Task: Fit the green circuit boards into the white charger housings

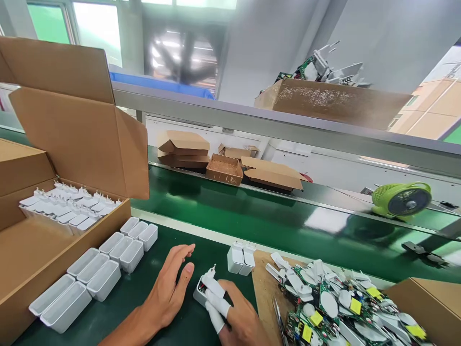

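Observation:
My left hand [167,286] hovers over the green mat, fingers stretched out and thumb apart, holding nothing. Just right of it, my right hand [237,312] grips a white plug adapter [200,290]. Its pronged lid sits askew on the open housing, and some inner parts show in the gap. White covers sleeve some of the right fingers. Beyond that hand stand two white adapters [240,259] side by side. To the left, open white housings [104,278] are lined up in rows along a cardboard box.
The large open cardboard box [68,254] holds rows of pronged adapters [72,204]. At right, a heap of circuit boards and white lids [334,302] lies on cardboard beside tweezers [279,319]. A green conveyor belt [201,202] runs behind, with a green fan [401,199] beyond.

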The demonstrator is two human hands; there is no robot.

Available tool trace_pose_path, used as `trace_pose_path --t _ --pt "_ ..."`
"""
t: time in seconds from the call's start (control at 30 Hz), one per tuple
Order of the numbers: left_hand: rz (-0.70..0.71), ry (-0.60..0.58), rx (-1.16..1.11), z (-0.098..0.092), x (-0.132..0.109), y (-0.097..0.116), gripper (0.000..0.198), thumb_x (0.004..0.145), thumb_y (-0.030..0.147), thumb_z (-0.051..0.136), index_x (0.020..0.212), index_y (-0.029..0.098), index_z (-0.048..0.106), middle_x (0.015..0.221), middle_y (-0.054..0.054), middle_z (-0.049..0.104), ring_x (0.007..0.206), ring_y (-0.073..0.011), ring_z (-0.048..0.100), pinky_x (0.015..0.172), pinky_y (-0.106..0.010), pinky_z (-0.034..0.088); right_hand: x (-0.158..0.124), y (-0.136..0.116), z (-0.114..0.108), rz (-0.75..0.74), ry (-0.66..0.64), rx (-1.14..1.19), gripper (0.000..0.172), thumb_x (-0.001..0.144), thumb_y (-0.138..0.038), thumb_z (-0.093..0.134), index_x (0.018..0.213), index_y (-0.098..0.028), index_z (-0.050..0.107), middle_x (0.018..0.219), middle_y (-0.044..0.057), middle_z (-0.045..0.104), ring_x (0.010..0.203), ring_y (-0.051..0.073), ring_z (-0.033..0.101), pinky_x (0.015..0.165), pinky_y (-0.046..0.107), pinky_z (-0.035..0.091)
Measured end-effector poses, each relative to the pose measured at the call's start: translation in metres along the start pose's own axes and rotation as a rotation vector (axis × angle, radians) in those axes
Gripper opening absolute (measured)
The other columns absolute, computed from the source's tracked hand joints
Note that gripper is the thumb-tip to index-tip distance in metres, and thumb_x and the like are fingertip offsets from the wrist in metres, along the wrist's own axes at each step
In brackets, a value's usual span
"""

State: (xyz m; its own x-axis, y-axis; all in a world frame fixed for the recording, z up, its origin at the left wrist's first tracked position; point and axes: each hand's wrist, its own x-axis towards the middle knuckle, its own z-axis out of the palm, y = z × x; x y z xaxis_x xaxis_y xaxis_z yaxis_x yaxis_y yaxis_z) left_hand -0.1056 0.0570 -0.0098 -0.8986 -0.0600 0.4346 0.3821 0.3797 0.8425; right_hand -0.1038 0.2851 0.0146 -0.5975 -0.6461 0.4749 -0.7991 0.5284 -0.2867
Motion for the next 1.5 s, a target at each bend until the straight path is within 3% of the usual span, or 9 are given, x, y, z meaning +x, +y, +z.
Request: trace_pose_path --t 0.1,0.27,0.5,0.77,1.03,1.13,1.27,1.37,1.5 --pt "0.140 -0.008 0.046 -0.003 -0.001 0.000 0.039 0.112 0.034 0.043 0.149 0.033 0.054 0.138 -0.011 0.059 0.124 -0.0253 0.063 0.106 -0.046 0.057 0.001 -0.002 -0.003 0.059 -0.009 0.054 0.048 0.095 -0.005 0.048 0.136 -0.026 0.063 0.128 0.013 0.066 0.113 0.025 0.071 0.096 0.035 0.063" --pt "0.485 -0.225 0.143 0.000 -0.006 -0.001 0.044 0.110 0.031 0.049 0.154 0.032 0.051 0.155 -0.014 0.047 0.137 -0.0290 0.055 0.110 -0.045 0.055 -0.007 0.000 0.017 0.070 -0.030 0.106 0.041 0.087 0.001 0.046 0.113 -0.022 0.068 0.117 0.012 0.068 0.102 0.025 0.072 0.088 0.036 0.064" --pt "0.295 -0.168 0.064 0.005 -0.010 -0.001 0.026 0.101 0.019 0.064 0.125 0.025 0.058 0.125 -0.010 0.062 0.116 -0.0224 0.068 0.097 -0.034 0.061 -0.014 0.002 0.026 0.207 0.113 0.200 0.049 0.098 -0.015 0.061 0.144 -0.025 0.048 0.130 0.012 0.064 0.103 0.022 0.073 0.090 0.031 0.063" --pt "0.152 -0.185 -0.044 0.004 -0.007 0.001 0.043 0.083 0.019 0.083 0.114 0.027 0.054 0.114 -0.004 0.058 0.099 -0.0202 0.067 0.085 -0.034 0.063 -0.010 0.005 0.025 0.175 0.023 0.205 0.029 0.095 -0.011 0.058 0.121 -0.023 0.063 0.108 0.008 0.069 0.090 0.022 0.071 0.080 0.033 0.061" --pt "0.143 -0.197 -0.046 0.005 -0.006 -0.003 0.045 0.081 0.023 0.087 0.108 0.028 0.052 0.110 -0.002 0.055 0.094 -0.0198 0.062 0.079 -0.033 0.058 -0.016 0.000 0.017 0.174 -0.046 0.202 0.037 0.088 -0.003 0.051 0.117 -0.021 0.065 0.113 0.010 0.068 0.094 0.024 0.069 0.081 0.034 0.059" --pt "0.139 -0.217 -0.072 0.007 -0.008 -0.005 0.052 0.080 0.029 0.090 0.115 0.029 0.053 0.113 -0.003 0.054 0.097 -0.0216 0.063 0.083 -0.037 0.060 -0.015 0.000 0.021 0.281 0.021 0.379 0.036 0.091 -0.010 0.056 0.122 -0.024 0.066 0.115 0.009 0.069 0.097 0.023 0.069 0.087 0.036 0.058" --pt "0.179 -0.240 -0.053 0.014 -0.016 -0.006 0.112 0.070 0.035 0.098 0.158 0.033 0.029 0.144 -0.014 0.042 0.123 -0.0328 0.060 0.101 -0.051 0.060 -0.006 0.002 0.030 0.659 0.169 0.981 0.029 0.090 -0.034 0.072 0.117 -0.023 0.071 0.111 0.009 0.075 0.102 0.027 0.072 0.089 0.039 0.058" --pt "0.217 -0.198 -0.013 0.022 -0.022 -0.003 0.094 0.086 0.021 0.080 0.161 0.034 0.024 0.143 -0.014 0.049 0.127 -0.0333 0.061 0.106 -0.054 0.058 0.002 -0.003 0.031 0.881 0.216 1.419 0.039 0.082 -0.052 0.083 0.102 -0.020 0.074 0.099 0.009 0.078 0.096 0.029 0.074 0.088 0.042 0.058" --pt "0.236 -0.141 -0.030 0.026 -0.025 -0.003 0.083 0.089 0.022 0.077 0.157 0.033 0.030 0.134 -0.012 0.060 0.117 -0.0311 0.069 0.099 -0.051 0.063 0.009 -0.013 0.024 0.928 0.198 1.577 0.046 0.078 -0.056 0.086 0.100 -0.017 0.074 0.095 0.010 0.079 0.084 0.028 0.077 0.085 0.043 0.058"
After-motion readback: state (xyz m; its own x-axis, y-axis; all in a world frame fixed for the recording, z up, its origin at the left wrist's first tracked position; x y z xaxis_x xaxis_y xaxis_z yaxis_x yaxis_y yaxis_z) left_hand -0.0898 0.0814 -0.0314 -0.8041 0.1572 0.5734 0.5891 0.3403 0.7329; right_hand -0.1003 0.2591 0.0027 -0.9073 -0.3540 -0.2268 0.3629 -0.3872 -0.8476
